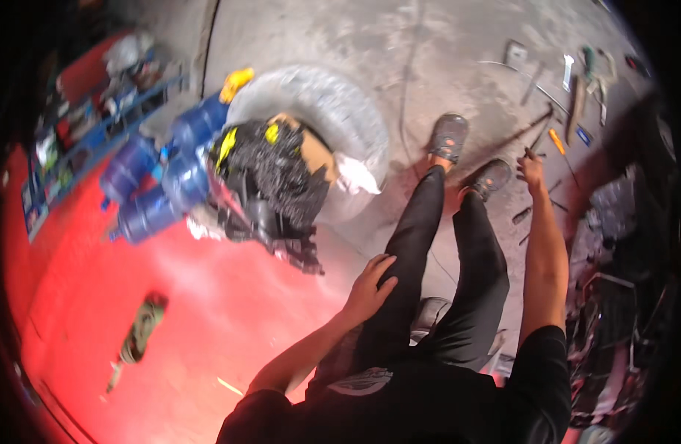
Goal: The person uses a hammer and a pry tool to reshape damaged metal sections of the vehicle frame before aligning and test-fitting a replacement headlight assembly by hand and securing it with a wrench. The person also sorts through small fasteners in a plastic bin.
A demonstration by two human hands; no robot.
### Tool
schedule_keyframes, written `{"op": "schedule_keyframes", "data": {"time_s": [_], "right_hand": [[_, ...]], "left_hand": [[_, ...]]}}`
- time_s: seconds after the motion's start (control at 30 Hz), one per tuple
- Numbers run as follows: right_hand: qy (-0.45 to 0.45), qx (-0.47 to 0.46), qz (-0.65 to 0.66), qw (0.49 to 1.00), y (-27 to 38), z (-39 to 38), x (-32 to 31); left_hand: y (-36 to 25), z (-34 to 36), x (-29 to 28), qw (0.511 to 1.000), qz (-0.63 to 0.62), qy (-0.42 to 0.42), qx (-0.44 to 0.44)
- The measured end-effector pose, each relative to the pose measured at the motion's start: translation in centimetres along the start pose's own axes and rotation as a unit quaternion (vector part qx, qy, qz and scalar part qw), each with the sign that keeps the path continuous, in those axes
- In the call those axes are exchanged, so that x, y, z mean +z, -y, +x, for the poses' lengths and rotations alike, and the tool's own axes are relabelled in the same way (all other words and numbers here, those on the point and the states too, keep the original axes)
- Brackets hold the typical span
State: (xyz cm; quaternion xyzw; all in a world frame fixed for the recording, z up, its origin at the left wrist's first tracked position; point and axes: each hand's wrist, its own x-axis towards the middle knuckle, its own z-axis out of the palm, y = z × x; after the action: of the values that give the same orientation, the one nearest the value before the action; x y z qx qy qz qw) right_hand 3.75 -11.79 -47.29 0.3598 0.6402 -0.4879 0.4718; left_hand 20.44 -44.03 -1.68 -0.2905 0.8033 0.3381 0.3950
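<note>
Remote, I see the left hand [371, 288] empty, fingers spread on the thigh [411, 270]; dark tool [541, 134] at the right hand's [531, 172] fingertips, grip unclear, orange screwdriver [557, 141] loose just right, handling apparently unfinished.

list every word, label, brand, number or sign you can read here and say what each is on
No text can be read.
Pale grey oval print on the black short-sleeved shirt: too blurred to read.
Orange marks on the dark closed-toe shoes: too small to tell whether they are lettering.
Crowded mixed items at upper left: too small and blurred to read.
</note>
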Motion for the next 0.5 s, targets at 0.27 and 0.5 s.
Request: {"op": "schedule_keyframes", "data": {"time_s": [0.27,0.5], "right_hand": [[0.113,-0.178,-0.164,0.964,2.4,-8.9,8.0],[0.398,-0.351,-0.047,0.846,4.6,-27.7,26.7]], "left_hand": [[17.5,-12.5,4.5,0.897,-0.260,-0.233,-0.272],[32.4,-8.6,-6.7,0.823,-0.194,-0.491,-0.210]]}}
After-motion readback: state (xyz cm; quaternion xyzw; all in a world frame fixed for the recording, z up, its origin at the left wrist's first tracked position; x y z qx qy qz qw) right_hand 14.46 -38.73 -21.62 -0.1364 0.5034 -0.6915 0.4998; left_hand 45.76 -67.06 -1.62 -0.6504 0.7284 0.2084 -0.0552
